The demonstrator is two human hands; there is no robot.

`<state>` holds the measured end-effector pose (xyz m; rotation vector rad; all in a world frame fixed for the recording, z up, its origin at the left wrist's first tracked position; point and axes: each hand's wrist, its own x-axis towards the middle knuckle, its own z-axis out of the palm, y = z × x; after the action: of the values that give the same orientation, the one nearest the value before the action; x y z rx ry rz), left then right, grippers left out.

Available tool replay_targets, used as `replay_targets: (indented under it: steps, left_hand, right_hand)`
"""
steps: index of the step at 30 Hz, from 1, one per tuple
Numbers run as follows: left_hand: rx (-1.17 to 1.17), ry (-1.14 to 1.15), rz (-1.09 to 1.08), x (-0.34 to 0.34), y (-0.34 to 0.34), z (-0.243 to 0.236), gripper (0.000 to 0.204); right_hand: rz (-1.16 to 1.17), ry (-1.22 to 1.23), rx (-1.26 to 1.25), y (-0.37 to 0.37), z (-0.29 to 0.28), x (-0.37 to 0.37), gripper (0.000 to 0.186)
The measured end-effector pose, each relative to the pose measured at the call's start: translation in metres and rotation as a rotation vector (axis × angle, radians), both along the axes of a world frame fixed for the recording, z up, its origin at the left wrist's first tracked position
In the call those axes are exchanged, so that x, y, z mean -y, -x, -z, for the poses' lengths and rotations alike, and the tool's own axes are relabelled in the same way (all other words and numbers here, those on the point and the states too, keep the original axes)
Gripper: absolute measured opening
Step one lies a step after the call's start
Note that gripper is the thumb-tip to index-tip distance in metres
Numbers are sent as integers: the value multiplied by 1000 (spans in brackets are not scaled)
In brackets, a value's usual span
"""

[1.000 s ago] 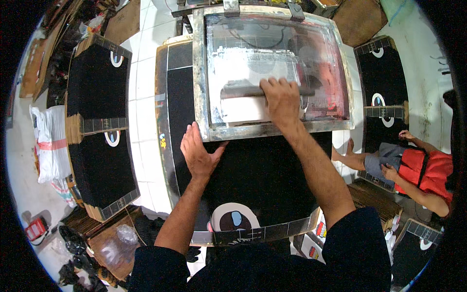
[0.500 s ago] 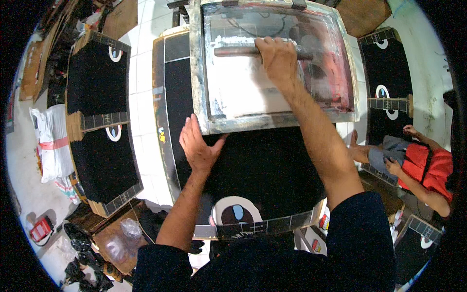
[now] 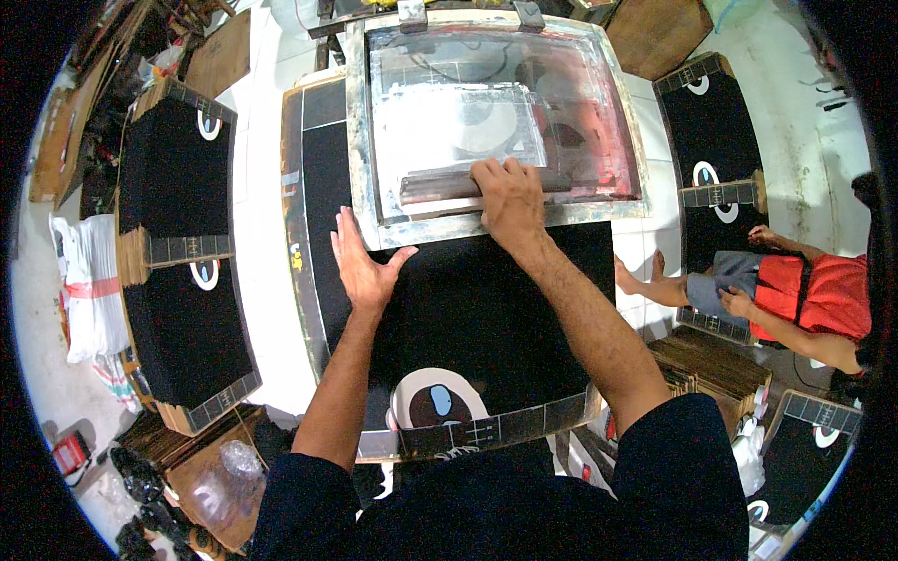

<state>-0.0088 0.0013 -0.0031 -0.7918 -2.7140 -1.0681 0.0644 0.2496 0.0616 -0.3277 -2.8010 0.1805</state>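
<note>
One rectangular, paint-smeared screen, two metal clamps at its far edge; one straight dark bar lies along its near side — right hand clamped around it. The left hand, thumb splayed from fingers, is by the near-left corner.

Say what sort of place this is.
Probably a small screen-printing workshop: the right hand grips a squeegee inside a framed screen, and black panels with similar eye-like prints lie on both sides.

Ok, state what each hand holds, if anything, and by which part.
Right hand: squeegee, gripped around its middle. Left hand: open by the frame, holding nothing.
</note>
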Motion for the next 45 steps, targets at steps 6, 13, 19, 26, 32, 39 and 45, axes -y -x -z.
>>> replay_targets:
  steps: [6,13,19,26,32,39,45]
  left_hand:
    - [125,-50,-32,-9,-1,-3,121]
    - [-43,-400,32,-4,-5,18,99]
    - [-94,-386,80,-2,-5,20,95]
    - [-107,-382,68,-4,-5,19,94]
    - [-94,-347,52,-3,-6,19,92]
    - [-101,-332,57,-4,-5,18,93]
    - [-87,-331,35,-5,-7,14,96]
  right_hand:
    - [11,49,56,0,-9,-4,28]
    - [7,49,-66,-4,-16,-4,27]
    - [-13,38,31,32,-24,-30,12]
    - [-100,64,124,26,-45,-34,25]
    - [-145,124,167,30,-26,-42,30]
    - [-75,53,279,162,-19,-124,54]
    - [11,38,185,136,-6,-102,41]
